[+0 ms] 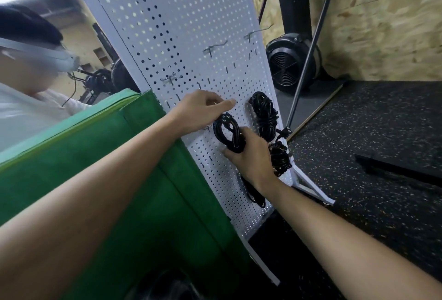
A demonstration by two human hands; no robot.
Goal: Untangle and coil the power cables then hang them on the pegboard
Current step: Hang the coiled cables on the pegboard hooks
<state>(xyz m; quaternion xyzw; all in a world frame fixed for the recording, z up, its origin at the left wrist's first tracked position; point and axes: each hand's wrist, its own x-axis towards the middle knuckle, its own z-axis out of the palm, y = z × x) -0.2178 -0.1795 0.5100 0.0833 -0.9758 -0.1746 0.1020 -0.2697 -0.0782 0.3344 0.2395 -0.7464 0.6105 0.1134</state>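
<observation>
- The white pegboard [181,24] stands tilted in the view on angled feet, on a speckled rubber floor [370,144]
- The right hand [250,158] grips a coiled black cable [226,132] low on the board; its fingers are curled round the lower part of the coil, and the loop's top lies against the perforated face
- A loose length of black cable hangs below the right wrist, against the board
- The left hand [203,108] is just above that coil, knuckles bent and one finger stretched out along the board; whether it pinches a hook I cannot tell
- A small wire hook [207,128] shows just beside the coil, under the left hand
- A second cable coil [264,113] hangs on the board to the right of the held one, and a third cable bundle [279,158] sits lower, near the board's right edge
- Bare hooks [212,48] jut out higher up
- A green padded panel [95,156] touches the board's left edge
- Beyond the board are a black fan housing [289,63] and a chipboard wall [382,24]
- Another person in a white shirt [21,113] is at the far left
</observation>
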